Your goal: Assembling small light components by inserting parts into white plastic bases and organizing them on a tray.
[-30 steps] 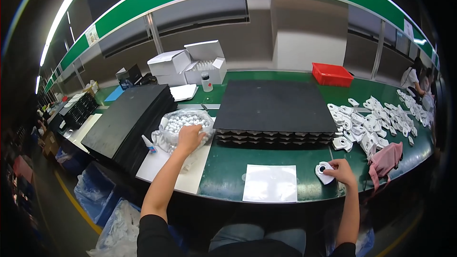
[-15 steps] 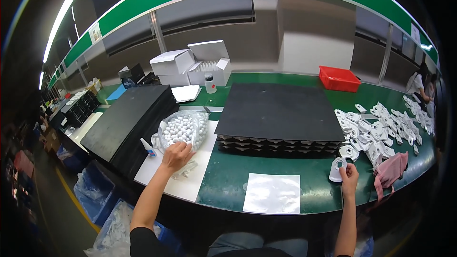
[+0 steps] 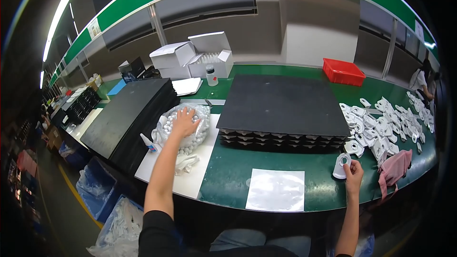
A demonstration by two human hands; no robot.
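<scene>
Since the earlier frame, the left hand [image 3: 183,123] has been shifted up from the near edge of the clear plastic bag [image 3: 203,127] onto its top, left of the frame's centre; the white piece [image 3: 339,172] has been kept at the lower right. Its fingers are spread over the white balls [image 3: 167,124]; whether any ball is pinched beneath the palm cannot be told. By the right hand [image 3: 353,176], the piece is gripped between thumb and fingers at its right edge, apparently so that its round opening is left uncovered. It is held just left of the fingertips, below the loose pile of similar pieces [image 3: 375,131] at the right. Bag and pile seem to be set on opposite sides of the desk [image 3: 228,176] so that each can be reached by one hand. Between them, the stack of black trays [image 3: 283,107] is placed, with a white sheet [image 3: 275,190] lower in the frame.
</scene>
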